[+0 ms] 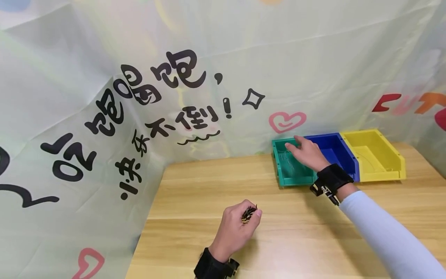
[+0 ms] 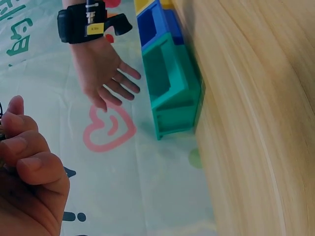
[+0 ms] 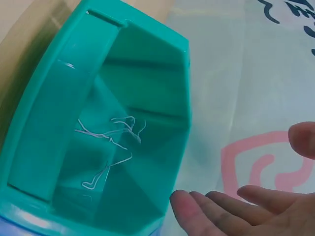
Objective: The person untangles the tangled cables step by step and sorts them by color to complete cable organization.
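Note:
My left hand [image 1: 231, 229] is over the near part of the table, its fingers curled round a small bundle of thin black and gold strands [image 1: 248, 215]. In the left wrist view that hand [image 2: 37, 172] hides most of the bundle. My right hand [image 1: 308, 155] reaches over the green bin [image 1: 296, 181], fingers extended and nothing held. From the right wrist, the hand [image 3: 251, 216] shows beside the bin's rim with the fingers spread. Several thin, bent white strands [image 3: 101, 135] lie inside the green bin.
A blue bin [image 1: 352, 164] and a yellow bin [image 1: 400, 166] stand in a row to the right of the green one. Behind them rises a printed cloth backdrop [image 1: 223, 46], which also borders the left side of the wooden table [image 1: 209, 182].

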`<state>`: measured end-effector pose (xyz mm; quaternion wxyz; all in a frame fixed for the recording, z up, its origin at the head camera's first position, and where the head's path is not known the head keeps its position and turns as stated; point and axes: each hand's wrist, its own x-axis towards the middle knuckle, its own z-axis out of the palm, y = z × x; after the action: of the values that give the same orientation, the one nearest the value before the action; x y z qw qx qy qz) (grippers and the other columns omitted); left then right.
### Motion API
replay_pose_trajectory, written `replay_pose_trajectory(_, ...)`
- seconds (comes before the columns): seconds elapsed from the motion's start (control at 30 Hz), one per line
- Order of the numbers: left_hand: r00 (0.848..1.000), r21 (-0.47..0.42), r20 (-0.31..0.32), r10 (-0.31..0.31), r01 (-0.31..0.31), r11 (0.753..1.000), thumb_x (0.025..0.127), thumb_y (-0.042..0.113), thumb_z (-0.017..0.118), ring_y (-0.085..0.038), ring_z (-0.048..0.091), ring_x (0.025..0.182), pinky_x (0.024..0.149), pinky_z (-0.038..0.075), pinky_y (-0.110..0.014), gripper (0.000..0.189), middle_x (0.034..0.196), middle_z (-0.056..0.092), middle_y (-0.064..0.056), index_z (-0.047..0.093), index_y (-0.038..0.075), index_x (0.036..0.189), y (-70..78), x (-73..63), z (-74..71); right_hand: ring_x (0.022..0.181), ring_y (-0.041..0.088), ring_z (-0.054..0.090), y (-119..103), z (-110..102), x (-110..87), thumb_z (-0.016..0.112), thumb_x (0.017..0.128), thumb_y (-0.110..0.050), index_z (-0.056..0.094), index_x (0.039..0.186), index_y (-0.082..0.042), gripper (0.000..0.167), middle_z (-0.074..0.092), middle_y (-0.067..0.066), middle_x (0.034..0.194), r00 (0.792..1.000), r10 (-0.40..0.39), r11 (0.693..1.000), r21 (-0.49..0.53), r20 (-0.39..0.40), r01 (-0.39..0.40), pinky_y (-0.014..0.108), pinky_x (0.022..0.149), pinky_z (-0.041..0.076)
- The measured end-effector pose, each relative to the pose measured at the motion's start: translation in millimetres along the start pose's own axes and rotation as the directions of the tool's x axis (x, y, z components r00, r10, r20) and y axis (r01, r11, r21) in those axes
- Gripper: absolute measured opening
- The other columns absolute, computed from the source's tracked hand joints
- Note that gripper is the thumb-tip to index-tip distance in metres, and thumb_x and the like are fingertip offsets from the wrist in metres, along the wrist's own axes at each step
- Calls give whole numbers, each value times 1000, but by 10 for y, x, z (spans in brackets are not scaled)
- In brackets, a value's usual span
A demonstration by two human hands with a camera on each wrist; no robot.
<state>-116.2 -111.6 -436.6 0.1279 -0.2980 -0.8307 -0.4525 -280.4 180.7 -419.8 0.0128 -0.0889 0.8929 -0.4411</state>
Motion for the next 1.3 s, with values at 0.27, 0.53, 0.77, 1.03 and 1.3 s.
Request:
replay_pose_trajectory(0.27, 1000, -30, -8, -8, 8, 1000, 101, 25, 63, -3, 65, 89, 77, 53, -22, 13, 99, 68, 4, 62, 14, 108, 16, 45, 3, 137, 30, 44, 410, 82, 70, 43, 103, -59, 36, 157, -20, 68, 45, 11, 151, 993, -99, 993, 65, -68, 104, 56, 99, 42)
replay_pose_trajectory(0.53, 999, -17, -4, 34, -34, 999, 100, 25, 64, -4, 65, 92, 78, 52, -22, 11, 99, 69, 5, 64, 17, 107, 16, 100, 27, 96, 22, 69, -374, 106, -482, 59, 104, -33, 68, 125, -7, 34, 72, 11, 107, 960, -277, 951, 131, -42, 280, 38, 83, 54)
replay_pose_trajectory(0.77, 996, -6, -29, 86, -86, 996, 100, 23, 66, -2, 67, 87, 75, 52, -18, 11, 94, 71, 4, 67, 12, 103, 20, 134, 41, 78, 9, 68, -733, 217, -852, 64, 101, -16, 74, 101, -13, 10, 70, -5, 89, 928, -367, 922, 158, 66, 354, 30, 70, 56)
replay_pose_trajectory(1.03, 995, -18, -65, 71, -73, 997, 98, 23, 67, -8, 66, 96, 81, 53, -25, 21, 104, 71, -1, 61, 12, 114, 48, 170, 29, 68, 7, 59, -786, 426, -1007, 67, 100, -21, 76, 95, -22, 10, 68, -15, 82, 815, -537, 843, 178, 215, 508, 28, 59, 50)
replay_pose_trajectory(1.3, 994, 66, -51, 99, -95, 993, 100, 24, 65, -9, 67, 101, 85, 52, -24, 24, 110, 72, 0, 62, 11, 120, 59, 166, 5, 67, 11, 60, -834, 514, -1058, 68, 99, -15, 76, 93, -20, 11, 67, -8, 76, 788, -573, 812, 289, 227, 507, 27, 56, 49)
